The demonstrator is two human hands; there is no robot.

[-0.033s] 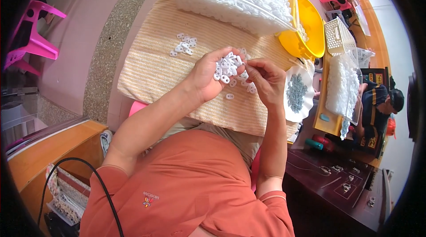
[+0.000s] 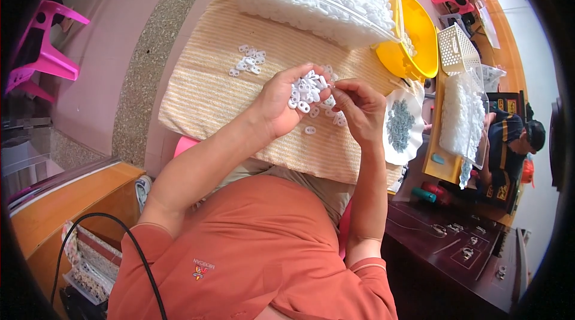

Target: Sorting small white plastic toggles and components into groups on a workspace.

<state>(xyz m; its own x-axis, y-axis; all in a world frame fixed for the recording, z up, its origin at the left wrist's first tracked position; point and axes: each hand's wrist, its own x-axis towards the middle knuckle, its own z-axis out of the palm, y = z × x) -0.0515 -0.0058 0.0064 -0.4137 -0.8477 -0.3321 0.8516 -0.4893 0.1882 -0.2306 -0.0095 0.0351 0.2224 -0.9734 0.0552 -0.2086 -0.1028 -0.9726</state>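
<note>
My left hand (image 2: 280,107) is cupped palm-up around a heap of small white oval plastic pieces (image 2: 306,91), some showing two holes. Close by its fingertips, my right hand (image 2: 359,107) has thumb and forefinger pinched together; what they hold is too small and hidden to make out. More of the same pieces lie on the cloth below and behind my hands, with one loose white piece (image 2: 309,130) nearest me. A small cluster of white pieces (image 2: 248,60) rests farther left on the striped cloth (image 2: 209,86).
A clear bin (image 2: 311,5) full of white pieces stands at the table's far side, beside a yellow basin (image 2: 426,38). To the right, a white scalloped dish (image 2: 392,151) holds small grey parts. Beyond it sit a perforated basket (image 2: 458,50) and another person (image 2: 509,140).
</note>
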